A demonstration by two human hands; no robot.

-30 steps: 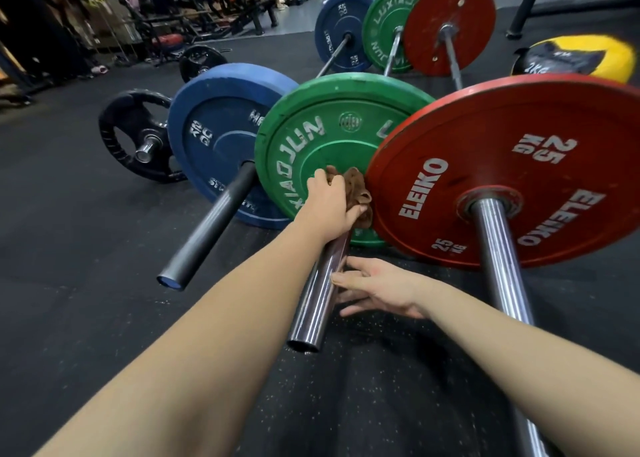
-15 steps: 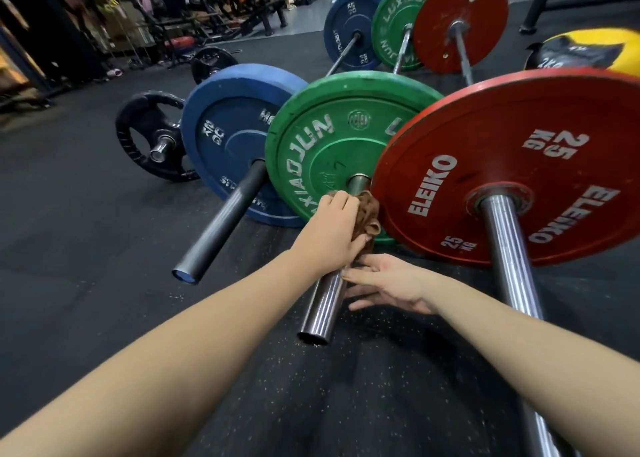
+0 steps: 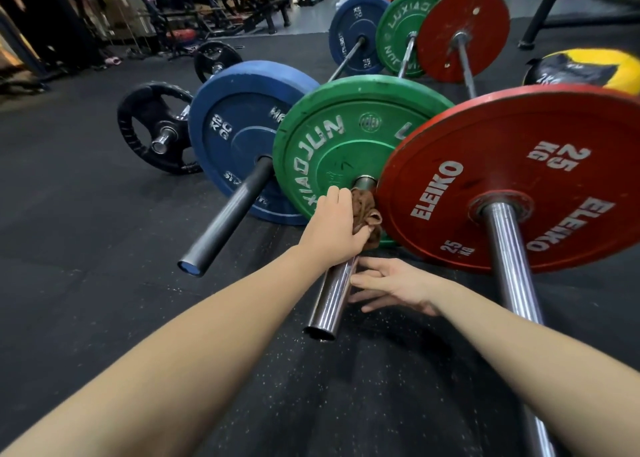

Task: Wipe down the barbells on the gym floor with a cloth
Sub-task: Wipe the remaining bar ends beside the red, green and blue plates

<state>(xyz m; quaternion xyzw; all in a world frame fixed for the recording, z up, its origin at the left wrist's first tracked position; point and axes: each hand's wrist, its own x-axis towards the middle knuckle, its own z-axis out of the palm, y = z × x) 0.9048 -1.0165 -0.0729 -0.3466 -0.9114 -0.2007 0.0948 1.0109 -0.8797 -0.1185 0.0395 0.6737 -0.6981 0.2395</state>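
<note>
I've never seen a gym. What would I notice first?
The huge red Eleiko plate stands out on the right, with a green plate and a blue plate to its left. In the middle, the left hand grips a brown cloth round the green plate's chrome sleeve, the right hand open beside it.

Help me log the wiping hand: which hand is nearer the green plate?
Left. The left hand grips the brown cloth on the chrome sleeve right by the green plate; the right hand lies open farther back, beside the sleeve nearer its free end.
</note>
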